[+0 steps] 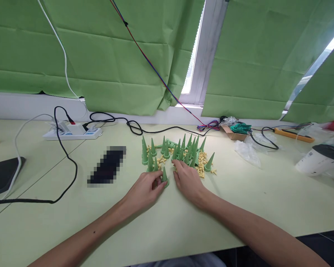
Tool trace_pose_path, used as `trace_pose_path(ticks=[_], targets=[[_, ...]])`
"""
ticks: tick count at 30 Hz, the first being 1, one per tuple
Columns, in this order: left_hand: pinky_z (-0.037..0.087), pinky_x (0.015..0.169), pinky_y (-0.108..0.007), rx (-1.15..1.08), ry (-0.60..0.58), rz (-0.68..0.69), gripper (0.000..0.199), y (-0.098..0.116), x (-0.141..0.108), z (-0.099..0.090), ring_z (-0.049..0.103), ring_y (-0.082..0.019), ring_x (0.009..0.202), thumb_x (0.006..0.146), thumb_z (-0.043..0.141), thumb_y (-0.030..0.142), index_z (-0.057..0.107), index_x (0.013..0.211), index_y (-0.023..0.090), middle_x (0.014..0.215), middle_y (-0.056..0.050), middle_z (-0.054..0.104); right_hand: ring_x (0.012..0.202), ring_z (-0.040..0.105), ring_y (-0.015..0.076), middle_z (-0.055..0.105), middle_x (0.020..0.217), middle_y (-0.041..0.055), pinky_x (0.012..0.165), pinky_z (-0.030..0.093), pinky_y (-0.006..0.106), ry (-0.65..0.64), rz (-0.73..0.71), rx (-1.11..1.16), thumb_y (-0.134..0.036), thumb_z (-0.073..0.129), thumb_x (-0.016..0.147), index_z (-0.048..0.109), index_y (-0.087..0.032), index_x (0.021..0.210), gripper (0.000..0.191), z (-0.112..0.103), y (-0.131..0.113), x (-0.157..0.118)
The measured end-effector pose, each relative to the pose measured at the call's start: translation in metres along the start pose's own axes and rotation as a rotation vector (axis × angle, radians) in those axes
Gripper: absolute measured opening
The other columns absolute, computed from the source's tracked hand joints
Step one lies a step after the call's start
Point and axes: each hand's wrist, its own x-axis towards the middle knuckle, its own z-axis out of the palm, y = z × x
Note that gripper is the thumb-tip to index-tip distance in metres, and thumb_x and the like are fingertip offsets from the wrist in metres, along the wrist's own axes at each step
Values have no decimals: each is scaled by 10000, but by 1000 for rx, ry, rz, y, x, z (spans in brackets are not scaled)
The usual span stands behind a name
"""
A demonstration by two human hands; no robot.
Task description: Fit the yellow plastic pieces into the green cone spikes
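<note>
My left hand (pixel 151 184) is closed on a small green cone (pixel 164 175) with a round base, which stands upright at the near side of a group. Several more green cones (pixel 194 148) stand behind and to the right, with small yellow pieces (pixel 202 165) scattered among them. My right hand (pixel 187 178) rests at the front of the cones, its fingertips by their bases; whether it grips a piece is hidden. One green cone (pixel 209 163) leans slightly at the right end of the group.
A white power strip (pixel 72 134) with black cables lies back left, near a pixelated dark object (pixel 107 165). At the right are a small cardboard box (pixel 233 133), plastic bags (pixel 247 152), a yellow tool (pixel 293 135) and a white cup (pixel 317 161).
</note>
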Motion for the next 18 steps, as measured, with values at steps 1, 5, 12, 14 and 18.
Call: trace_pose_path(ticks=[1, 5, 12, 14, 18], targets=[[311, 522, -252, 4, -2, 3, 267, 0, 0, 0, 468, -139, 530, 925, 497, 332, 494, 691, 203, 615, 17, 575, 913, 690, 255, 664, 1168, 127, 689, 482, 317, -6, 3, -6, -111, 439, 966, 507, -166, 1312, 357, 0, 0, 0], [309, 537, -253, 17, 6, 14, 270, 0, 0, 0, 482, -146, 544, 927, 502, 320, 471, 685, 204, 609, 19, 562, 894, 690, 241, 667, 1147, 116, 675, 465, 301, -26, 13, -15, -114, 435, 971, 506, -189, 1299, 344, 0, 1, 1], [339, 546, -256, 7, 9, 22, 209, -1, -2, 0, 506, -153, 550, 920, 516, 344, 530, 763, 206, 644, 17, 595, 899, 688, 239, 668, 1135, 107, 664, 446, 296, -24, 9, -19, -104, 425, 973, 495, -198, 1293, 341, 1, 2, 2], [345, 546, -257, 2, 21, 29, 188, -2, -1, 0, 517, -155, 548, 913, 527, 354, 559, 804, 203, 652, 16, 606, 900, 686, 238, 664, 1144, 111, 668, 445, 297, -26, 12, -22, -107, 424, 975, 489, -199, 1300, 343, 0, 2, 1], [347, 551, -261, 5, 35, 38, 190, -4, -1, 1, 515, -151, 535, 915, 524, 357, 563, 815, 201, 670, 8, 630, 875, 687, 236, 665, 1132, 106, 653, 437, 295, -37, 19, -29, -95, 434, 966, 489, -198, 1295, 349, -1, 2, 1]])
